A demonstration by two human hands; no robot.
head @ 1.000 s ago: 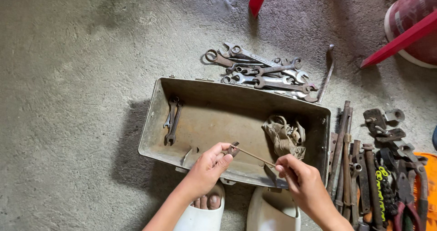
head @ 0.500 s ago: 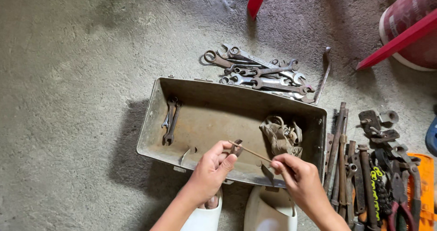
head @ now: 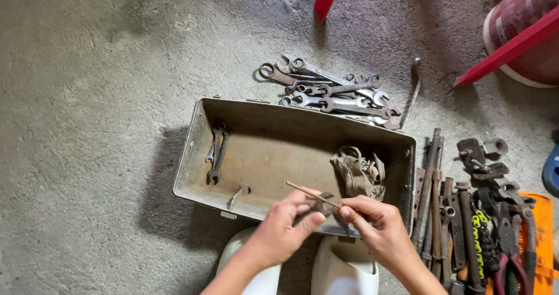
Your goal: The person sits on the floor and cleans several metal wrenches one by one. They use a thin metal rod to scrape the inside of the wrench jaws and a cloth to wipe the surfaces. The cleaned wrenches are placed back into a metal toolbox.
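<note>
Your left hand point(head: 285, 228) and your right hand point(head: 375, 228) meet over the near wall of the open metal toolbox point(head: 201, 138), fingertips almost touching. The right hand pinches the near end of a thin brown rod point(head: 311, 194), which slants up and to the left over the box floor; the left hand's fingers are closed on a small dark metal piece point(head: 323, 205) just under the rod, though what kind of piece it is cannot be made out. Inside the box, two small wrenches point(head: 216, 152) lie against the left end, and a crumpled tan rag point(head: 358, 173) sits in the right end, close beside your right hand. Beyond the far wall a pile of wrenches point(head: 332, 94) lies on the concrete floor point(head: 87, 97), with a bent bar point(head: 410, 94) just to its right. Along the right side of the box, rusty rods and chisels point(head: 437, 196) lie in a row, then clamps point(head: 483, 155), and pliers with red handles point(head: 512, 260) next to an orange case point(head: 544, 237). Red chair legs point(head: 506, 53) and a red bucket point(head: 533, 21) stand at the top right. Your white slippers point(head: 343, 269) sit just below the near wall of the box.
</note>
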